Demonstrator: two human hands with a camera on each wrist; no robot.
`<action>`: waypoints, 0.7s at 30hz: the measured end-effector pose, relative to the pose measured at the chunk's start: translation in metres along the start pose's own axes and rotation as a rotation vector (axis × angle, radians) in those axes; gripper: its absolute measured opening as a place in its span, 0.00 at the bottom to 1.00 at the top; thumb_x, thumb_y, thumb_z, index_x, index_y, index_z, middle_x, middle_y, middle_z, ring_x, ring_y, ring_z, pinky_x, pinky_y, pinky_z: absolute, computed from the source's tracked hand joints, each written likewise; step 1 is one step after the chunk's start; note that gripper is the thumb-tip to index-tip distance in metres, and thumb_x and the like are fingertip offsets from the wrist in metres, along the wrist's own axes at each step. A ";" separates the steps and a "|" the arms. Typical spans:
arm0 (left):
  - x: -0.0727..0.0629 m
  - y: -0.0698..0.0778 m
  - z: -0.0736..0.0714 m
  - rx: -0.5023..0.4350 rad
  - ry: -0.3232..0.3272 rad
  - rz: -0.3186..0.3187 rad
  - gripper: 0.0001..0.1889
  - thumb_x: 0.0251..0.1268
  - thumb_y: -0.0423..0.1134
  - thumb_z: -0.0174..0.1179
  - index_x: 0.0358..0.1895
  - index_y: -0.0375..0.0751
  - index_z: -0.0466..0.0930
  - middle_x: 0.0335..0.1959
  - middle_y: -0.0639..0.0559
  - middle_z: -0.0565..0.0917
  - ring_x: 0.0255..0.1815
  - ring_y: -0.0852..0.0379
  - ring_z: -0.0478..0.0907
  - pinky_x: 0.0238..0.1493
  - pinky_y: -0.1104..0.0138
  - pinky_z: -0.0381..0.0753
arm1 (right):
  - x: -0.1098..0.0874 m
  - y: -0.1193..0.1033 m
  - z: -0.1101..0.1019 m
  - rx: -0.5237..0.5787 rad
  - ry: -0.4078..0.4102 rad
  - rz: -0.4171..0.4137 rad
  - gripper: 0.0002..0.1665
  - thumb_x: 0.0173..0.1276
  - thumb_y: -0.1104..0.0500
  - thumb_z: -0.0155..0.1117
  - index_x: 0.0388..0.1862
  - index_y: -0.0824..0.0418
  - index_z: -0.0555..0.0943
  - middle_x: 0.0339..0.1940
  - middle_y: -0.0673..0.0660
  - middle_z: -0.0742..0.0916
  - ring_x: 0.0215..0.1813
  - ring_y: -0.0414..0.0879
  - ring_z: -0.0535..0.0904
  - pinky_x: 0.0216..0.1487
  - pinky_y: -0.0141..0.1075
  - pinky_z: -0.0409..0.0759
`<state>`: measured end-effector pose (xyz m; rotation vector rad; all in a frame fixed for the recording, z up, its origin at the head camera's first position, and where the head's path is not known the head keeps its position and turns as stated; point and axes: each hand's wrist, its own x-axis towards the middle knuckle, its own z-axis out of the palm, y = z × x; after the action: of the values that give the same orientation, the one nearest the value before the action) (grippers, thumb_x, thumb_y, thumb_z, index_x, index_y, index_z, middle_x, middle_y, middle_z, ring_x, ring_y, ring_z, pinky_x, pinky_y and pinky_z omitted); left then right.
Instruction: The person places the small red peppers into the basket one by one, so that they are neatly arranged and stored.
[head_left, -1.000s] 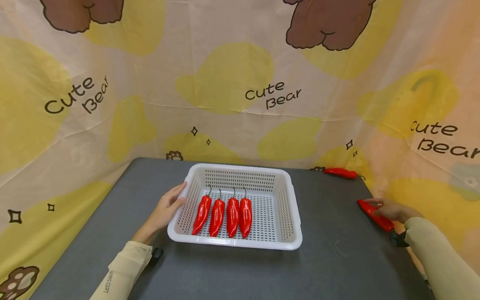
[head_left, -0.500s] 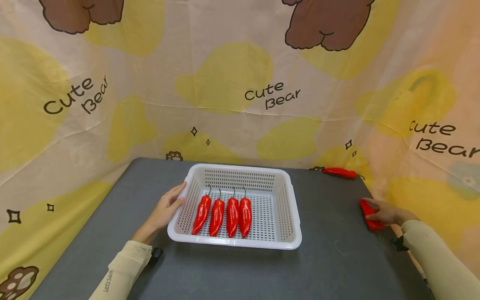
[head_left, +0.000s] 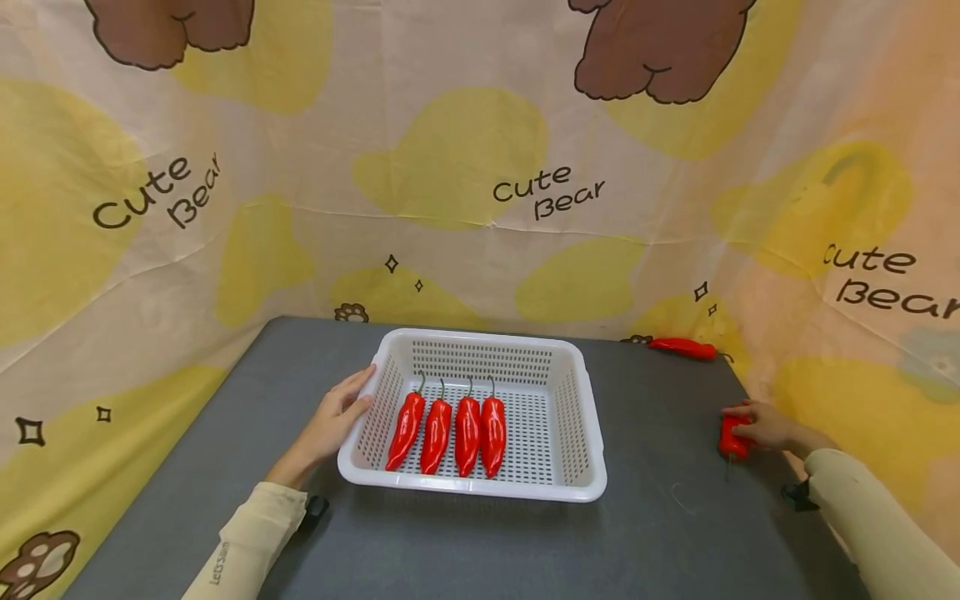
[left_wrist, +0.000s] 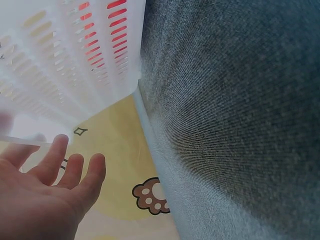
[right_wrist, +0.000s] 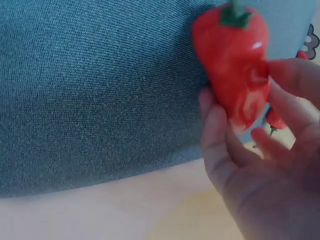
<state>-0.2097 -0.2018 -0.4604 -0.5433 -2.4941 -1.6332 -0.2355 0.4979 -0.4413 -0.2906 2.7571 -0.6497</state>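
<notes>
A white perforated plastic basket [head_left: 471, 489] holds several red chili peppers [head_left: 467, 433] in a row, stems pointing to the far side. My left hand [head_left: 333, 421] holds the basket's left rim. In the left wrist view, part of that hand [left_wrist: 55, 195] shows through the translucent wall, while the remaining fingers are bent outside it. At the table's right side, my right hand [head_left: 767, 429] grips another red chili pepper [right_wrist: 230, 60] between thumb and fingers. Its green stem end points toward me in the head view; the fingers hide much of its body.
A further red chili pepper [head_left: 682, 348] lies at the table's far right corner, against the curtain. The dark grey table [head_left: 645, 533] is bordered at the back and sides by a yellow and cream printed curtain [head_left: 450, 167].
My right hand has drawn the chili pepper slightly left and turned it, so its stem end now faces the table's front. The left hand and basket have stayed in place.
</notes>
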 end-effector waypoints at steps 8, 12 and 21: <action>0.001 0.000 0.001 0.002 0.003 -0.004 0.28 0.76 0.28 0.50 0.75 0.26 0.59 0.74 0.23 0.61 0.50 0.32 0.82 0.40 0.63 0.90 | -0.009 -0.006 -0.004 0.103 -0.138 -0.014 0.35 0.55 0.75 0.59 0.64 0.85 0.69 0.67 0.91 0.62 0.64 0.84 0.62 0.29 0.28 0.69; 0.002 0.000 0.001 -0.002 -0.001 -0.008 0.28 0.76 0.29 0.50 0.76 0.27 0.59 0.74 0.23 0.61 0.50 0.31 0.82 0.39 0.59 0.90 | -0.008 -0.002 -0.001 0.021 -0.124 -0.093 0.34 0.52 0.74 0.64 0.60 0.86 0.72 0.42 0.71 0.82 0.42 0.52 0.77 0.32 0.27 0.66; 0.001 -0.001 0.000 -0.001 -0.001 -0.010 0.28 0.76 0.28 0.50 0.75 0.27 0.59 0.74 0.23 0.61 0.48 0.31 0.82 0.39 0.60 0.90 | -0.003 -0.005 0.005 -0.050 0.036 -0.059 0.24 0.67 0.64 0.69 0.51 0.84 0.77 0.38 0.65 0.86 0.35 0.43 0.75 0.31 0.31 0.77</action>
<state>-0.2108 -0.2020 -0.4610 -0.5323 -2.5006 -1.6387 -0.2307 0.4922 -0.4426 -0.3760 2.8119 -0.6076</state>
